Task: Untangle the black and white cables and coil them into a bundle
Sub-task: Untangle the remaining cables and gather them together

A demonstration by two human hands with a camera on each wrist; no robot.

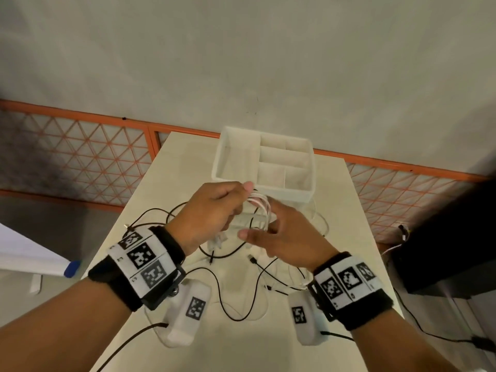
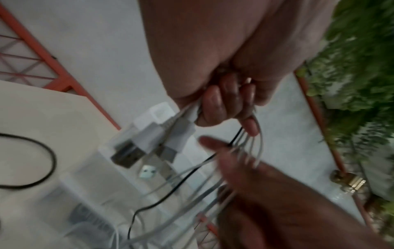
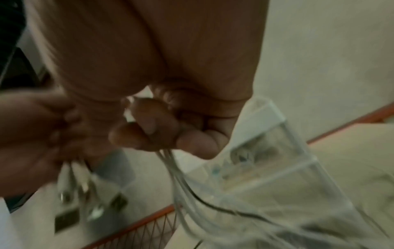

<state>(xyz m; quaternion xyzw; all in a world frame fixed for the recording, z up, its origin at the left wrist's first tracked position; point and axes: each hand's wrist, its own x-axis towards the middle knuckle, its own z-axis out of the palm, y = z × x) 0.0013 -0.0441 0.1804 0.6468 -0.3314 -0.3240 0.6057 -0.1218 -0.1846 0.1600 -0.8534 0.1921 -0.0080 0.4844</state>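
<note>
Head view: a pale cream tabletop [image 1: 349, 210] stands against a low orange lattice railing [image 1: 80, 157], beyond which lies a grey concrete floor [image 1: 241, 49]. A white divided organiser box [image 1: 233, 146] sits at the tabletop's far edge. Both hands are raised above the middle of the tabletop, just in front of the box. The left hand [image 1: 212, 210] has its fingers curled in a closed grip round a looped bundle of white cables [image 1: 259, 201]; in the left wrist view, white USB plugs [image 2: 149, 139] hang below its curled fingers [image 2: 215, 107]. The right hand [image 1: 281, 234] meets the same loops; in the right wrist view its fingertips [image 3: 149, 124] are curled in a pinching grip on several white strands that trail downward. Black cables [image 1: 228, 299] lie loose in curves across the tabletop beneath and near the hands, one strand running up among the white loops. Both wrists carry black bands with printed square markers [image 1: 142, 256]. Green foliage [image 2: 362, 67] shows beyond the railing in the left wrist view.
</note>
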